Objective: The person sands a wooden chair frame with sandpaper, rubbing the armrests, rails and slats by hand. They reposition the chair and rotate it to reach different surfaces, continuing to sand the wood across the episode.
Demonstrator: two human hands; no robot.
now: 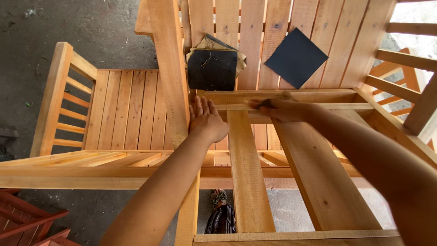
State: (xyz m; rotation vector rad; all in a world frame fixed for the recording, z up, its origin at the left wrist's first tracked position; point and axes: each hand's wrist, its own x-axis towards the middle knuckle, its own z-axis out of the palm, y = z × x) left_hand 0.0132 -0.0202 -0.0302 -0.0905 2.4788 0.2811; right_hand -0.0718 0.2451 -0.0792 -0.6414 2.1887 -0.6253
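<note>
Hands at work on a raw wooden chair frame (248, 173), seen from above. Left hand (207, 119) near the middle of the frame, laid flat with fingers (200, 105) spread open against an upright post (170, 68), holding nothing, seemingly bracing the frame so that it does not shift. Right hand (282, 109) just right of centre, pressed palm-down on a crosswise rail (291, 97), fingers curled down over a small dark piece, probably sandpaper (266, 104), mostly hidden beneath them; hard to tell how tightly gripped, though the flat pressing pose suits rubbing along the grain. Above the hands, toward the top centre, a worn, cracked dark sheet atop a small stack of used sandpaper (213, 68), and to its right a clean dark square sheet (296, 58), both lying on a slatted surface (255, 41) close by, within easy reach. At the left, a slatted seat (125, 109) with a railed side (63, 100), the same pale unfinished timber. Bottom left corner, red-painted slats (27, 218) on a grey concrete floor (95, 32). Bottom centre, between the frame's slats, a sandalled foot (218, 198) over striped dark fabric.
</note>
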